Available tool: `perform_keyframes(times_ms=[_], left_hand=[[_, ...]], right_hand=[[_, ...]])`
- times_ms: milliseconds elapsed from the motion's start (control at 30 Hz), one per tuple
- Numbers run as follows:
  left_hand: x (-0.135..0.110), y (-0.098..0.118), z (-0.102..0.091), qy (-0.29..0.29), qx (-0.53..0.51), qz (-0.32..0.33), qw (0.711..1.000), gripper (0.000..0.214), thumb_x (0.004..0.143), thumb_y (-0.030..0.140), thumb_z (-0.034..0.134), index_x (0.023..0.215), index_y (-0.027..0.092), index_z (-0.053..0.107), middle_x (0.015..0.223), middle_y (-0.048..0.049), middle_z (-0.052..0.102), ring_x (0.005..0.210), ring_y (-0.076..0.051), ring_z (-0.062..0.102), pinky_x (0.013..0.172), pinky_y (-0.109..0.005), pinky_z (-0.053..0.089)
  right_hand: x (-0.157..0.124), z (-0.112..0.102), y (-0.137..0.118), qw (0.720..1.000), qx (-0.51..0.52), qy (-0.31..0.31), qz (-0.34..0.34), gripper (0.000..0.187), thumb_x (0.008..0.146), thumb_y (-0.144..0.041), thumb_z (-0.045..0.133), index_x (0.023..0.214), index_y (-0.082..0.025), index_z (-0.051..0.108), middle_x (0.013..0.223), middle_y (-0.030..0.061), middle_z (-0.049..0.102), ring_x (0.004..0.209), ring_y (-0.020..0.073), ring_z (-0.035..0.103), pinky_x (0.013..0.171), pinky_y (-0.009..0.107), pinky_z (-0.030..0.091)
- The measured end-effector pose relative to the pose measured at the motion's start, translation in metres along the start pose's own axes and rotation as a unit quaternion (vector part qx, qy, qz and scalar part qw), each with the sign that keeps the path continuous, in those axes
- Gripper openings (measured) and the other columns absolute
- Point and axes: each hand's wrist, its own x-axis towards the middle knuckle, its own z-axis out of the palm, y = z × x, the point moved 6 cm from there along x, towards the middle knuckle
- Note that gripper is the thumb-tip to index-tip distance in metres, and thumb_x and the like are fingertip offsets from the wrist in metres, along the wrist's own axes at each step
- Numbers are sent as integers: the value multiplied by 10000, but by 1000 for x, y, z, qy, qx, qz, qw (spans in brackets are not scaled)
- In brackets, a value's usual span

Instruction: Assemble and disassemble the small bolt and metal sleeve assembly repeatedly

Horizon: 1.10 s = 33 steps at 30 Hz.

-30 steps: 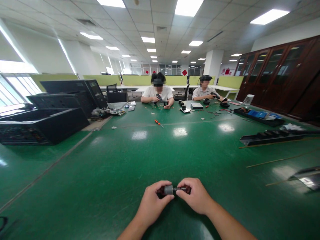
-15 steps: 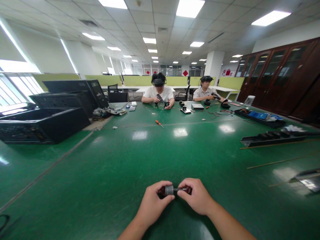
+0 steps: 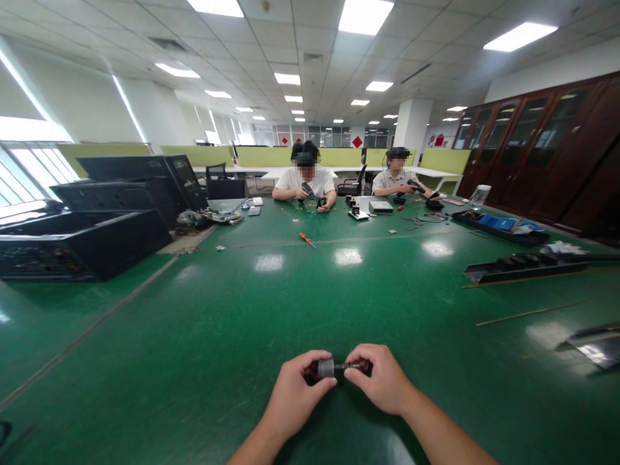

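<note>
Between my hands, just above the green tabletop, lies a small grey metal cylinder with a thin shaft (image 3: 326,368), much like a small motor. My left hand (image 3: 296,391) is closed round the cylinder body, thumb below and fingers above. The shaft points right, and my right hand (image 3: 382,381) pinches its outer end between thumb and fingers. The shaft looks ridged, but its tip is partly hidden by the right fingers. Both hands are near the front edge of the view, close together.
An orange screwdriver (image 3: 307,240) lies farther up the green table (image 3: 242,303). Black computer cases (image 3: 92,248) stand at left. A black metal channel (image 3: 526,266), a tool tray (image 3: 501,227) and thin rods are at right. Two people sit opposite, one holding a power drill (image 3: 309,190).
The view has shifted very slightly. Both hands keep the same hold on the cylinder and its shaft, with no clear movement.
</note>
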Motion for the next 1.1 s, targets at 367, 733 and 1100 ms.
perform_keyframes(times_ms=[367,733,1100], left_hand=[[0,2,-1,1,3,5,1000,312,689,219,736,1001,219,741,968,-34,762,887,-231,698,834,-327,533],[0,5,-2,7,5,7,1000,309,671,211,738,980,220,748,953,-35,768,870,-233,705,822,-328,555],[1,2,-1,3,6,7,1000,318,678,212,748,995,223,746,973,-35,764,890,-231,704,837,-327,542]], right_hand=[[0,1,0,1000,-3,-2,2,51,776,-199,673,785,-182,720,679,2,656,634,145,585,625,244,420],[0,0,0,1000,-3,-2,2,47,776,-202,672,779,-189,717,678,-2,658,628,145,583,620,244,423],[0,0,1,1000,-7,2,0,50,778,-205,672,780,-189,719,683,1,660,636,148,590,629,248,426]])
